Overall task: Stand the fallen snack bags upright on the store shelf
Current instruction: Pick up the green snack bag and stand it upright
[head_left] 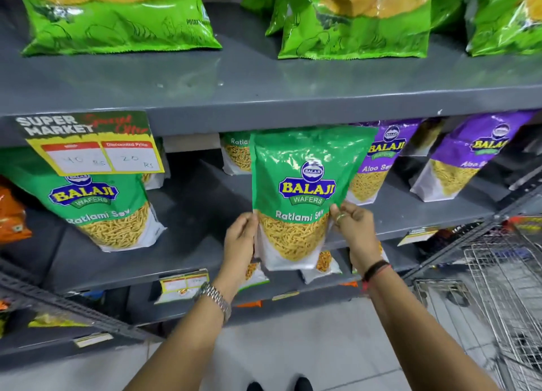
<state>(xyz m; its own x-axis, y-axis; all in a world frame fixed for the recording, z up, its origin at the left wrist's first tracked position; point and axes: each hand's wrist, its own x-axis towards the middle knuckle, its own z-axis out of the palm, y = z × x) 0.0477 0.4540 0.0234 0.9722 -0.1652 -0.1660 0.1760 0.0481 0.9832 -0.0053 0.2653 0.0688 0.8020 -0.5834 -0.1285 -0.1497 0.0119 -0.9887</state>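
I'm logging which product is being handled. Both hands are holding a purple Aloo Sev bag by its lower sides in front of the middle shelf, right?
Not quite: the bag is green Ratlami Sev, not purple Aloo Sev. The head view shows the left hand and right hand holding it by its lower sides in front of the middle shelf. The purple Aloo Sev bags stand behind, untouched.

Yellow price tag [91, 147], wire shopping cart [504, 276], white tiled floor [293, 355]
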